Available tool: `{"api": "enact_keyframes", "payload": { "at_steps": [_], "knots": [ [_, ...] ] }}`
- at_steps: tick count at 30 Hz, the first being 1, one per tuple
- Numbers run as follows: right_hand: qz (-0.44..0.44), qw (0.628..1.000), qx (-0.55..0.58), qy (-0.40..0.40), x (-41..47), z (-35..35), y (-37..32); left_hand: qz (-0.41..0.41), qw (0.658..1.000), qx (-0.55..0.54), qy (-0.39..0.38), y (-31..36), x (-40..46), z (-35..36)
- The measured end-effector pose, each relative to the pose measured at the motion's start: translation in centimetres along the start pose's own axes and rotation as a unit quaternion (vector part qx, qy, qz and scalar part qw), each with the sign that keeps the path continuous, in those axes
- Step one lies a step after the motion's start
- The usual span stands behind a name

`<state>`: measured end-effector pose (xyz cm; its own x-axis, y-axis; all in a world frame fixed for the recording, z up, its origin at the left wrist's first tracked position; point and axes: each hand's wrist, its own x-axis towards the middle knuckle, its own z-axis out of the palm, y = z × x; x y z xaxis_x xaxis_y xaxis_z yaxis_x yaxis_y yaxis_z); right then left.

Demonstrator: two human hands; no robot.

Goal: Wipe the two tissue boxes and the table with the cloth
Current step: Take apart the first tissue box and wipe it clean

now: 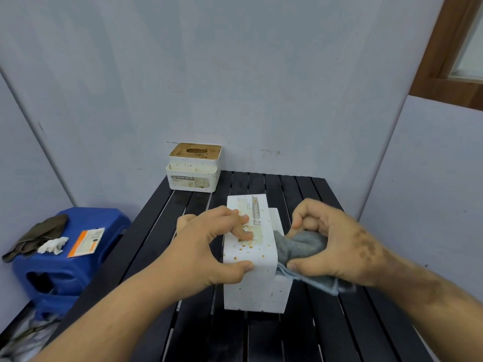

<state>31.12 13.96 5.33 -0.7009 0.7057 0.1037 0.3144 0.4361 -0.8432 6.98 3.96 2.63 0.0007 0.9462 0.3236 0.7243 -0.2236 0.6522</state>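
- The left hand [209, 246] is gripping the near tissue box [254, 259] at frame centre, steadying it on the table [339, 322].
- The right hand [332, 244] is clutching the cloth [300, 246], pressing it against the box's right side.
- The second tissue box [193, 168] is waiting at the table's upper-left corner.

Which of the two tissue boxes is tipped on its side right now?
The near tissue box, gripped by the left hand mid-table, label facing up. The far tissue box stands upright at the back edge, wooden lid on top.
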Motion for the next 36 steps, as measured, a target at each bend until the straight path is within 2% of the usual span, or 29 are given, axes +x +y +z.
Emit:
{"api": "enact_keyframes", "payload": {
  "at_steps": [7, 13, 17, 19, 24, 29, 32, 36],
  "knots": [
    [-0.007, 1.000, 0.012, 0.025, -1.0, 0.9, -0.1, -0.025, 0.999, -0.021, -0.024, -0.3, -0.3, -0.3],
    [-0.016, 0.997, 0.017, 0.076, -0.6, 2.6, -0.3, -0.020, 0.999, -0.039, -0.026, 0.0, -0.2, -0.3],
    [-0.003, 0.992, 0.043, 0.119, -0.7, 3.6, -0.1, -0.019, 1.000, -0.013, -0.013, 0.0, -0.1, -0.2],
    [0.005, 0.994, 0.044, 0.100, -0.7, 3.2, -0.2, -0.013, 1.000, 0.009, 0.001, 0.1, -0.2, 0.1],
    [0.046, 0.998, 0.046, -0.027, -0.9, 0.7, -0.2, 0.002, 0.999, 0.037, 0.005, 0.1, -0.2, 0.3],
    [0.071, 0.996, 0.031, -0.051, -0.7, -1.5, -0.5, 0.003, 1.000, 0.031, 0.002, -0.3, -0.1, 0.1],
    [0.073, 0.996, 0.036, -0.030, -0.7, -0.5, -0.8, -0.011, 1.000, 0.001, 0.004, -0.3, -0.4, 0.3],
    [0.057, 0.994, 0.050, 0.077, -0.8, 2.6, -0.8, -0.018, 1.000, -0.004, 0.008, -0.3, -0.4, 0.5]
  ]
}}
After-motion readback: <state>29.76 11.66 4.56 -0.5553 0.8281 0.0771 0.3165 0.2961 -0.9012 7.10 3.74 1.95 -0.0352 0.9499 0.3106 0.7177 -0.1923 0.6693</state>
